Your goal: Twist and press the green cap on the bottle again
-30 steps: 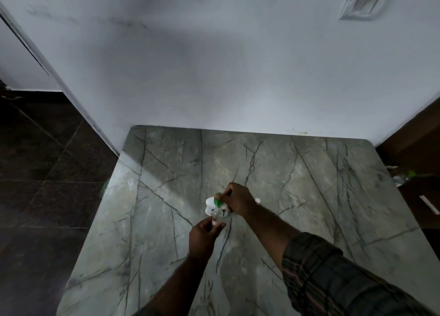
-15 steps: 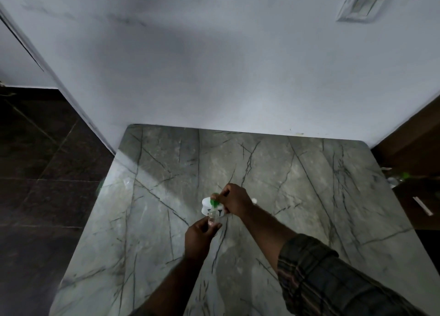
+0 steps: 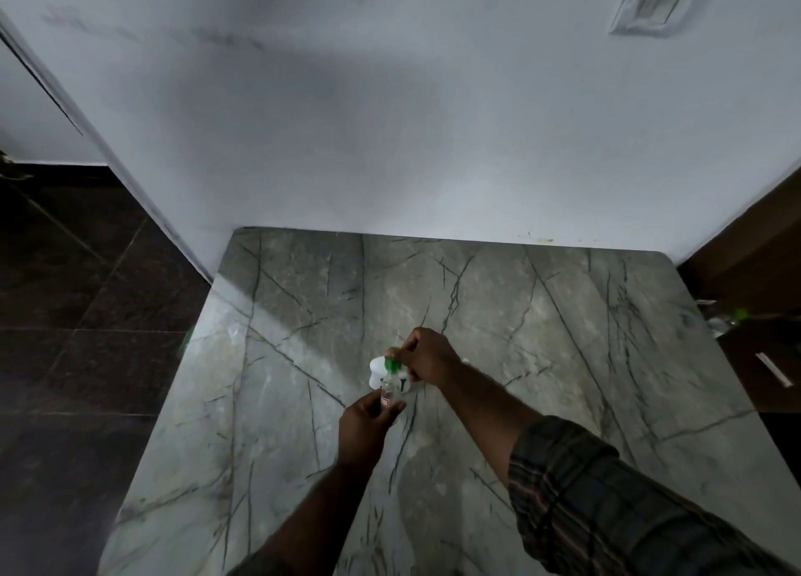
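Marble table (image 3: pixel 563 358) mid-area: left hand (image 3: pixel 362 428) holds bottle (image 3: pixel 389 389), right hand (image 3: pixel 427 356) pinches cap (image 3: pixel 393 364).

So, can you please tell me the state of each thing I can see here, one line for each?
Small clear bottle: upright, held above the table.
Green cap: on the bottle's top, pinched.
Left hand: grips the bottle's lower part.
Right hand: fingers curled, pinches the cap.
White object: behind the bottle, partly hidden.
Marble table: veined, against the wall.
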